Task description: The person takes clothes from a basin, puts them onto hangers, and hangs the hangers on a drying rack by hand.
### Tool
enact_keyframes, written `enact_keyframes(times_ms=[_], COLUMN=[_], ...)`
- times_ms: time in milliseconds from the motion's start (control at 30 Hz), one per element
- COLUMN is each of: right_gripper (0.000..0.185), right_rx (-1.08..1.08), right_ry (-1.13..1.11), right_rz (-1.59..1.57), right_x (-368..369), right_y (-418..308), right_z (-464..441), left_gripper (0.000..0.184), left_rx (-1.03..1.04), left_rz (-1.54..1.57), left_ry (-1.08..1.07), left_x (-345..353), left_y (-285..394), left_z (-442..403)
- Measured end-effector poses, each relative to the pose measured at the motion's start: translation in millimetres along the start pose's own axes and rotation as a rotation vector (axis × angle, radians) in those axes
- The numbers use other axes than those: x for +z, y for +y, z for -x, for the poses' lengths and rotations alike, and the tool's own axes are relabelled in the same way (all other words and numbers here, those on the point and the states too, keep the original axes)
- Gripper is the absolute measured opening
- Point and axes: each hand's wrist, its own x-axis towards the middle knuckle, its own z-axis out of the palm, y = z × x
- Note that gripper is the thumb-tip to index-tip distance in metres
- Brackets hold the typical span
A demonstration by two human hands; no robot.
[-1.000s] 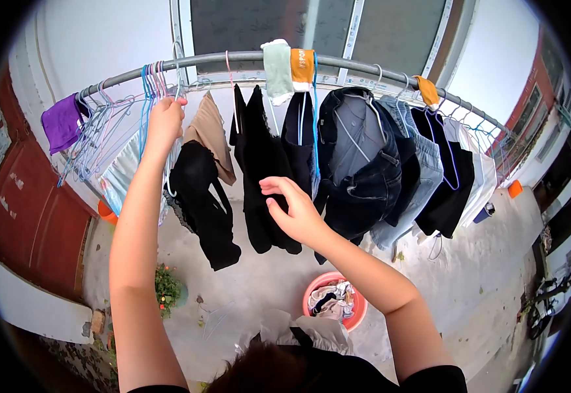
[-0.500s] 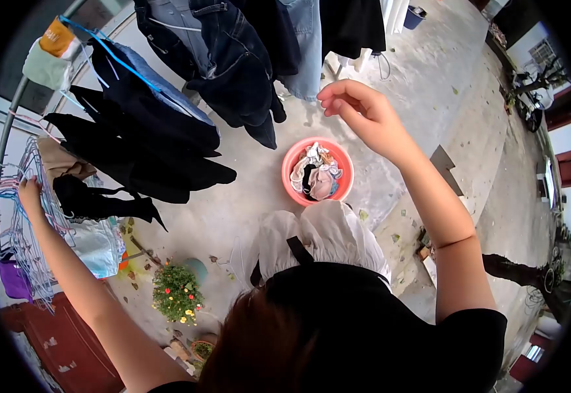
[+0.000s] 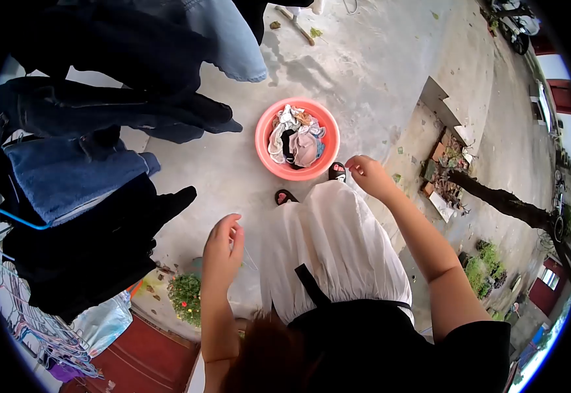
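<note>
My left hand point(image 3: 222, 252) is held low in front of me, left of my pale skirt, with its fingers loosely bent and nothing visible in it. Behind it, thin pale lines, perhaps a clothes hanger point(image 3: 251, 257), show against the ground. My right hand point(image 3: 368, 175) hangs near the lower right of a pink basin point(image 3: 331, 156), not touching it. Its fingers are curled but apart, and I see nothing between them. Small crumpled garments in white, pink and black, among them a pink piece point(image 3: 304, 149), lie in the basin, which stands on the concrete by my feet.
Dark jeans point(image 3: 102, 111), a blue garment point(image 3: 69, 177) and black clothes point(image 3: 82, 242) hang on the left. Several wire hangers point(image 3: 36, 321) cluster at lower left. A flowering plant point(image 3: 185, 298) stands below my left hand. A tree trunk point(image 3: 501, 200) and bricks point(image 3: 437, 154) are on the right.
My left hand has left the hangers on the rack and come down toward my body. My right hand has lowered toward the basin. The view has tilted down and turned.
</note>
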Motion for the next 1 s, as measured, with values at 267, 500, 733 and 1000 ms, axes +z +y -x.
enact_keyframes(times_ms=[267, 500, 733, 1000], right_gripper=[0.016, 0.018, 0.024, 0.022], right_rx=[0.148, 0.048, 0.110, 0.324], right_ry=[-0.128, -0.027, -0.183, 0.112], right_rz=[-0.006, 0.056, 0.339, 0.098], right_x=[134.7, 270.0, 355.0, 387.3], right_y=[216.8, 377.7, 390.3, 427.7], right_z=[-99.3, -218.7, -299.4, -316.5], left_gripper=[0.019, 0.021, 0.023, 0.027], left_rx=[-0.217, -0.600, -0.596, -0.858], left_rz=[-0.100, 0.107, 0.273, 0.537], left_ry=[-0.562, -0.380, -0.381, -0.289], left_x=[237.2, 416.8, 458.0, 493.5], left_y=[-189.5, -434.5, -387.6, -480.3], left_z=[-125.1, -207.9, -268.2, -281.3])
